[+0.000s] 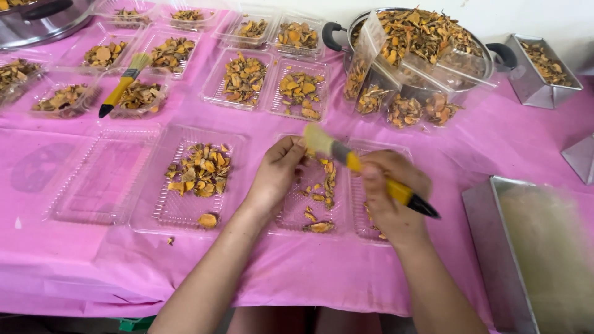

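Both forearms reach in from the near edge of the bench (74, 272), which is draped in pink cloth. Right hand (390, 198) is clenched around a yellow-handled brush (365, 170), bristles raised up and to the left, black handle tip pointing right. Left hand (277, 173) has its fingers curled over the near tray (312, 198), pinching at the dried orange slices (322, 185) lying there; whether it actually holds one I cannot tell.

Judging by this, the step in hand is brushing slices clean one at a time over that tray. The next move seems to call for lifting a single slice clear and bringing bristles to it lightly, since the pieces look thin and brittle.

Left of it sit a part-filled tray (185, 179) and an empty tray (99, 173). A second brush (124, 83) rests across filled trays farther back, and a pot (421, 37) is heaped with slices.
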